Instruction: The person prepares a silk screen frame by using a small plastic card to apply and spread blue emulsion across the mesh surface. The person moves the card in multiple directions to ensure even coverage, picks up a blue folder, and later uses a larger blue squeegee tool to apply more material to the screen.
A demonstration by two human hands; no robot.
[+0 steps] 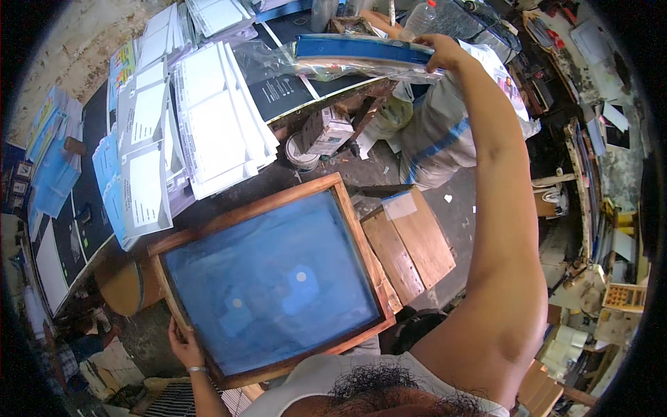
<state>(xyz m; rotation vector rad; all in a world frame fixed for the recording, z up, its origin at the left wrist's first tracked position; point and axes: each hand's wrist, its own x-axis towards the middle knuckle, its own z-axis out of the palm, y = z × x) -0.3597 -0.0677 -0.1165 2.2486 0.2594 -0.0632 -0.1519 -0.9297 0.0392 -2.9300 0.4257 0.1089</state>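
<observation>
A wooden screen-printing frame [340, 208] with blue mesh leans in front of my body, tilted. My left hand [184, 345] grips its lower left side, with the thumb over the edge and some fingers hidden behind the wood. My right arm stretches far forward. At its end my right hand [442, 54] is closed on the right end of a long, narrow blue thing [361, 48] with a pale lower edge. Clear plastic film [274, 59] lies around and under that blue thing, at the table's far edge.
Stacks of white printed sheets [215, 118] cover the dark table [278, 97]; blue sheets [59, 174] lie farther left. Beneath stand a paint bucket [302, 153] and a carton [328, 132]. A white sack [438, 139], a wooden box [410, 243] and a bottle [420, 19] are on the right.
</observation>
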